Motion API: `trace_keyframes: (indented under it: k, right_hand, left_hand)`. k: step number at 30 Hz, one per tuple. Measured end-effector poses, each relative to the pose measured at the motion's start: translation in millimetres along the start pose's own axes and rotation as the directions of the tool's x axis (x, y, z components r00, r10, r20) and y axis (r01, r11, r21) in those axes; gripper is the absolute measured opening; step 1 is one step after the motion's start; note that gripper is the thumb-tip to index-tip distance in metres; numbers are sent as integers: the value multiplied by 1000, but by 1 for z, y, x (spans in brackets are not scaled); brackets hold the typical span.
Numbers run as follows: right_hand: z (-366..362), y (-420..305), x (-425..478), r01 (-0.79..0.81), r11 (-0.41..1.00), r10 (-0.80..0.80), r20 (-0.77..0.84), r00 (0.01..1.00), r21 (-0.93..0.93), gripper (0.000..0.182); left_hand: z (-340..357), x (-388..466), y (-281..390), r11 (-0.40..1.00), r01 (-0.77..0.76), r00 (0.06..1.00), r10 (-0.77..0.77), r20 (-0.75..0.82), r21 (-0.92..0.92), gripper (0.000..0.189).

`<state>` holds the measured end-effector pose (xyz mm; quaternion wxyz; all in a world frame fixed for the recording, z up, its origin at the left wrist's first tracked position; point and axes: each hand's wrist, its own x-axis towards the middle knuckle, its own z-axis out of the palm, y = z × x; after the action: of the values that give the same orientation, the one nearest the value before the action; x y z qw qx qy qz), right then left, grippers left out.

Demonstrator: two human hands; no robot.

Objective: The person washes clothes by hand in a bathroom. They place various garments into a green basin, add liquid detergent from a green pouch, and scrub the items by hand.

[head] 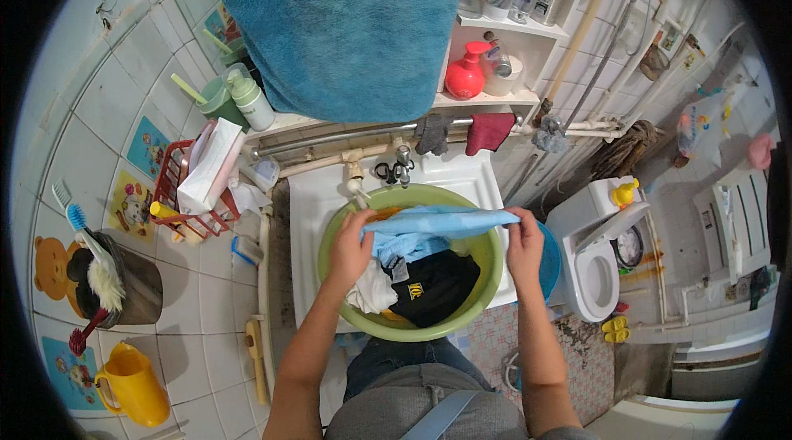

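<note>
A light blue garment (439, 221) is stretched between my two hands, over a green plastic basin (427, 333) that rests on the white sink (304, 242). My left hand (351, 247) grips its left end above the basin's left rim. At the right end, my right hand (525, 247) pinches a corner just past the right rim. Part of the blue cloth hangs down into the basin. Below it lie a black garment (442, 288) with yellow print and a white cloth (372, 289). Bits of orange-yellow fabric show at the edges of the pile.
Behind the basin are the sink taps (403, 164) and a metal rail (334, 141) with small cloths. A blue towel (340, 31) hangs above. A red basket (170, 177) and a yellow jug (133, 384) hang at left. To the right stand a blue bucket (549, 263) and a toilet (597, 279).
</note>
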<state>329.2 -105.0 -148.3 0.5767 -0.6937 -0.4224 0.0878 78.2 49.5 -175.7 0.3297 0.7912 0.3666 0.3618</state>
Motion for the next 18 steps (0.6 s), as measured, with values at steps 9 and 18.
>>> trace_keyframes:
  k: [9,18]
  right_hand:
    - [64,84,-25,219,780,275,636,721,-586,27]
    - [131,113,-56,423,757,-50,601,798,-498,25]
  left_hand:
    - [33,-40,-58,896,-74,910,-119,398,438,35]
    - [31,-17,-57,970,237,911,-204,359,-51,27]
